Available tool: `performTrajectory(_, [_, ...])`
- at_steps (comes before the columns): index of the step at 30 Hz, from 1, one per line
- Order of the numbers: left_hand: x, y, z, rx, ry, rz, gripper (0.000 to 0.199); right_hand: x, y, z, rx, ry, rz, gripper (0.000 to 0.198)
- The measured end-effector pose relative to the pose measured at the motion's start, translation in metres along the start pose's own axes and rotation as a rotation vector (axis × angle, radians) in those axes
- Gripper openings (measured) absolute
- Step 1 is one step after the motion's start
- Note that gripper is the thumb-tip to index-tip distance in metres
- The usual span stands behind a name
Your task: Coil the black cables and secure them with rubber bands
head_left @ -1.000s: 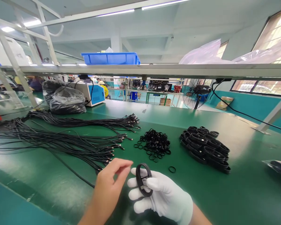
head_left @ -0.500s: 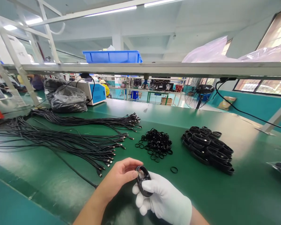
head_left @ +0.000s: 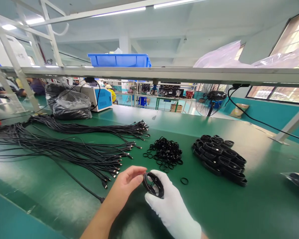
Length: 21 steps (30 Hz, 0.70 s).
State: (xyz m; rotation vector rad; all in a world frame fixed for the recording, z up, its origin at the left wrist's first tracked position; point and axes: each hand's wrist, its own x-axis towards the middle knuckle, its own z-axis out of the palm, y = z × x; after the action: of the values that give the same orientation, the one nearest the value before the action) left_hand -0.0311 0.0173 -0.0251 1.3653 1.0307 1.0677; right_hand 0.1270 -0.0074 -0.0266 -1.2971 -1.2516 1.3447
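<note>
A black cable wound into a small coil is held above the front of the table. My gloved right hand is closed round its right side, thumb below and fingers over the top. At the coil's upper left edge, the thumb and forefinger of my bare left hand pinch it. A single black ring lies on the table just right of the glove. Beyond my hands is a heap of small black rings. Further right, several coiled cables are piled up.
Long black cables spread over the left of the green table, plug ends towards the middle. Behind them stand a plastic-wrapped bundle and a blue-and-white machine. A shelf crosses above, carrying a blue bin.
My right hand has turned and changed its grip, fingers now over the top of the coil instead of beneath. The coil has turned to show its opening more. My left hand has shifted slightly.
</note>
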Motion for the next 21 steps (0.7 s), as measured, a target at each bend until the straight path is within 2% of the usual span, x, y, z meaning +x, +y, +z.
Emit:
performTrajectory(2, [0.0,0.001,0.001,0.008,0.089,-0.022,0.03,0.001,-0.002,-0.003,0.173,-0.108,0.022,0.046])
performTrajectory(5, [0.0,0.001,0.0,0.063,0.176,-0.044,0.033,0.002,-0.003,-0.009,0.456,-0.233,0.078,0.05])
performTrajectory(9, [0.002,0.001,-0.002,0.122,0.191,-0.038,0.037,0.005,-0.002,-0.009,0.489,-0.206,0.039,0.049])
performTrajectory(12, [0.006,0.001,-0.004,0.179,0.193,-0.06,0.04,0.014,-0.001,-0.012,0.311,-0.074,-0.031,0.047])
performTrajectory(15, [0.01,-0.004,-0.004,0.239,0.163,-0.096,0.042,0.031,-0.004,-0.035,0.108,0.13,-0.086,0.053])
performTrajectory(17, [0.014,-0.011,-0.004,0.259,0.162,-0.093,0.041,0.041,-0.009,-0.067,0.015,0.284,-0.134,0.057])
performTrajectory(21, [0.019,-0.03,-0.007,0.305,0.151,-0.068,0.036,0.049,-0.015,-0.155,-0.266,0.636,-0.152,0.062])
